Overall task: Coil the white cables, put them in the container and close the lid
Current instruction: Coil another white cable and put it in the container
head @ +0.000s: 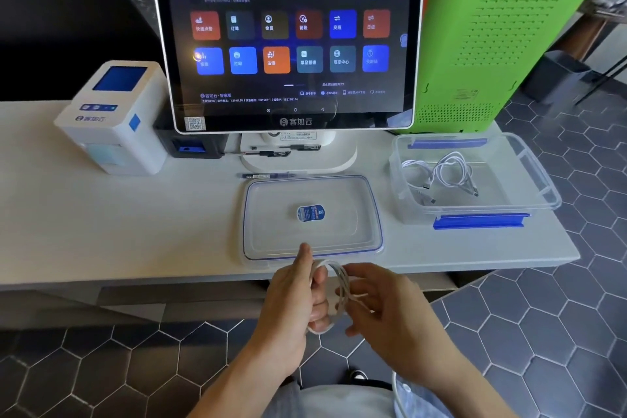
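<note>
A white cable (pixel 340 285) is looped around the fingers of my left hand (pixel 298 295), just in front of the table's edge. My right hand (pixel 383 302) touches the loops from the right, its fingers curled around the strands. A loose white end (pixel 397 390) trails down near my lap. The clear container (pixel 529 180) with blue clips stands open at the right of the table, and two coiled white cables (pixel 441 173) lie inside it. Its clear lid (pixel 339 234) with a blue sticker lies flat on the table, straight beyond my hands.
A touchscreen till (pixel 288 44) stands behind the lid, with pens (pixel 268 176) at its base. A white receipt printer (pixel 112 119) sits at the left and a green machine (pixel 502 44) at the back right. Hexagon floor tiles lie below the table edge.
</note>
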